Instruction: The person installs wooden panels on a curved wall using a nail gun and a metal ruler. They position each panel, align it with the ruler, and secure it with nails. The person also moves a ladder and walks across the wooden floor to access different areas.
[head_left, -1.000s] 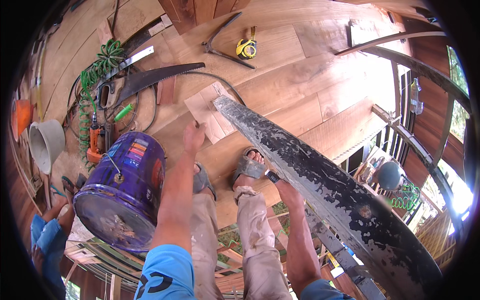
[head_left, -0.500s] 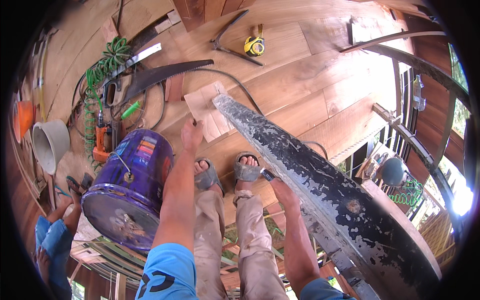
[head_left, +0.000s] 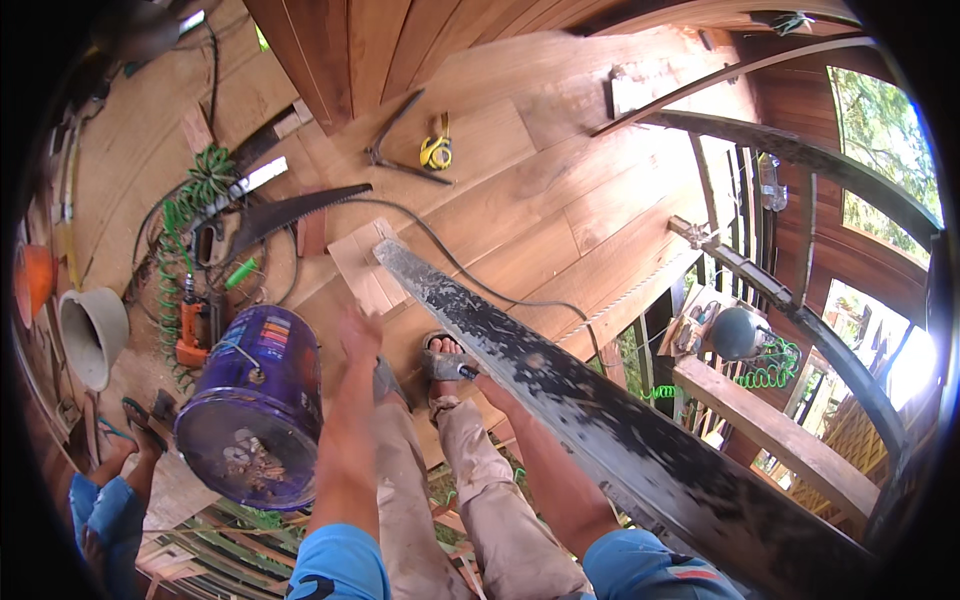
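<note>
a person in beige trousers [head_left: 468,490] stands on a wooden plank floor [head_left: 560,185]. a long, dark metal beam [head_left: 590,405] with worn paint slants from lower right to the floor's middle. the right hand [head_left: 480,380], mostly hidden, meets the beam's near edge; its grip cannot be told. the left hand [head_left: 361,336], blurred, is left of the beam's far end; its opening and contents cannot be told. a purple bucket [head_left: 270,350] stands left. beyond lie an orange drill [head_left: 194,335], a handsaw [head_left: 290,217] and a yellow tape measure [head_left: 436,152]. farther, reddish plank walls [head_left: 810,115] frame bright, leafy openings.
</note>
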